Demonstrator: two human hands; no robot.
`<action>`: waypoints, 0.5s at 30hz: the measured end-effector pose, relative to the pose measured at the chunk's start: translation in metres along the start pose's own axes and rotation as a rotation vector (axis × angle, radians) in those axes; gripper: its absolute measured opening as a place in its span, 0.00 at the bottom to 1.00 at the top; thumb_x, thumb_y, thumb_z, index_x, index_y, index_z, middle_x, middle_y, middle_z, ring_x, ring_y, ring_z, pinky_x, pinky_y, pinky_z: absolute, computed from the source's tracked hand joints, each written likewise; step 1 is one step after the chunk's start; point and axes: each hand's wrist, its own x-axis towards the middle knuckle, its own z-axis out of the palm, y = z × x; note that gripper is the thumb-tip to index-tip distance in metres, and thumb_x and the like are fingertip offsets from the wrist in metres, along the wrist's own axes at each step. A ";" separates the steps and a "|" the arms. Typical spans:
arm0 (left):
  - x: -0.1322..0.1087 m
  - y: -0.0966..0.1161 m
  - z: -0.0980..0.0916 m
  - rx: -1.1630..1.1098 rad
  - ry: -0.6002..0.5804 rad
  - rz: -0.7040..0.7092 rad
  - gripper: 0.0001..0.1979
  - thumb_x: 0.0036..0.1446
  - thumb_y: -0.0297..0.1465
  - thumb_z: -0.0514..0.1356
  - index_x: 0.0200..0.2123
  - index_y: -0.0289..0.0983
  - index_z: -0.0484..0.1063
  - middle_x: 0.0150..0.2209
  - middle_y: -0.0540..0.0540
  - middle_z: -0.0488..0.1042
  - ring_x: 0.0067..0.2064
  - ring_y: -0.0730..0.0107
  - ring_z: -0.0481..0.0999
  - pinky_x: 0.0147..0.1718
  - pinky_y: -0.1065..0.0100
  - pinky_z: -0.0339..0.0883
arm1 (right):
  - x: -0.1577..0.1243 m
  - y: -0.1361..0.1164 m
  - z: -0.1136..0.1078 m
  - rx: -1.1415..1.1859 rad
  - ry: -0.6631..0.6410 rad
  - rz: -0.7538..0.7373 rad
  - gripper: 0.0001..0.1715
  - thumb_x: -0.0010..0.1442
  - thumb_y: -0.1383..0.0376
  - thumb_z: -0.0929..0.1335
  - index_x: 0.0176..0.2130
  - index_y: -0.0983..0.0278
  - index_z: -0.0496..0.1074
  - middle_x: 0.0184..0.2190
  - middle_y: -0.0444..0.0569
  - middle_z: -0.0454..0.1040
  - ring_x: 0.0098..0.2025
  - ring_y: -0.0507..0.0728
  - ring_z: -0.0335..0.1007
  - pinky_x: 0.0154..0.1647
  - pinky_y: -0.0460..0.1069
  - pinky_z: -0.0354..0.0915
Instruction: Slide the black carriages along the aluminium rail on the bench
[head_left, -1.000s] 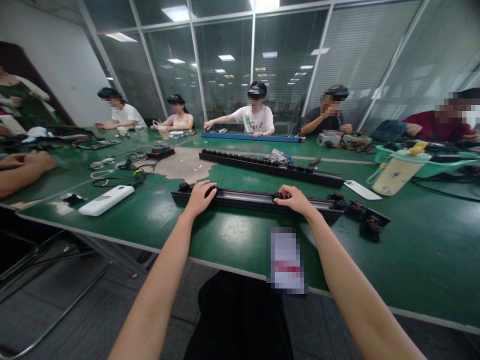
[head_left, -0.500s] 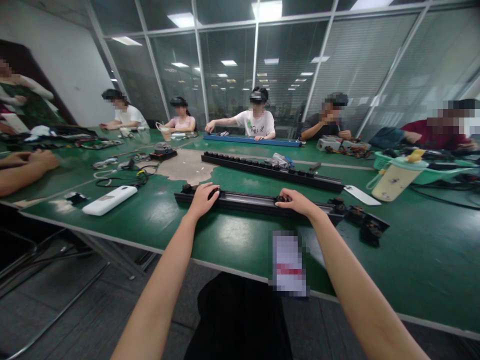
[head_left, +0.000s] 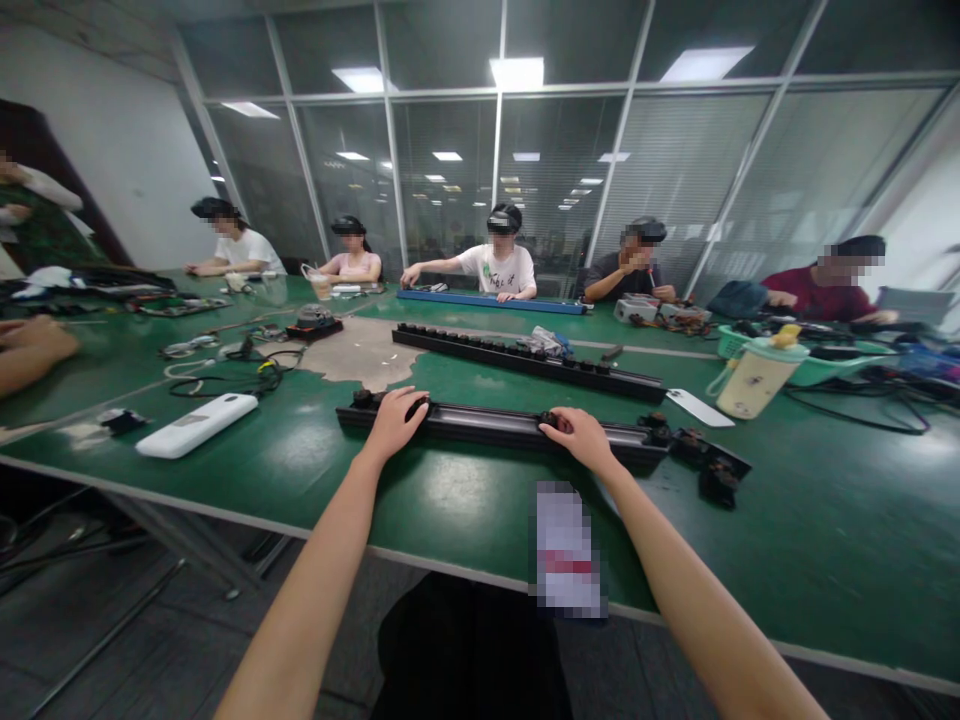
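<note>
long black rail [head_left: 484, 421] is lying on the green table [head_left: 457, 490], 12 o'clock from the seat. left hand [head_left: 396, 425] has a small black module [head_left: 415, 406] between thumb and fingers toward the rail's 9 o'clock end, right hand [head_left: 581, 437] pinches a dark block [head_left: 552, 420] toward 3. white device [head_left: 197, 426] at 10, loose black parts [head_left: 718, 484] at 2.

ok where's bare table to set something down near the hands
The green tabletop shows bare between the white device and left forearm, and right of the loose black parts. Crowded: the right end of the near rail, and around the tumbler and basket.
</note>
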 end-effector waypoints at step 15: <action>0.004 -0.006 0.000 0.037 -0.019 0.035 0.24 0.69 0.47 0.50 0.55 0.40 0.76 0.56 0.39 0.79 0.65 0.51 0.69 0.67 0.45 0.59 | -0.006 -0.021 -0.015 -0.017 -0.101 0.167 0.18 0.66 0.48 0.66 0.49 0.56 0.72 0.33 0.45 0.79 0.35 0.58 0.73 0.31 0.48 0.54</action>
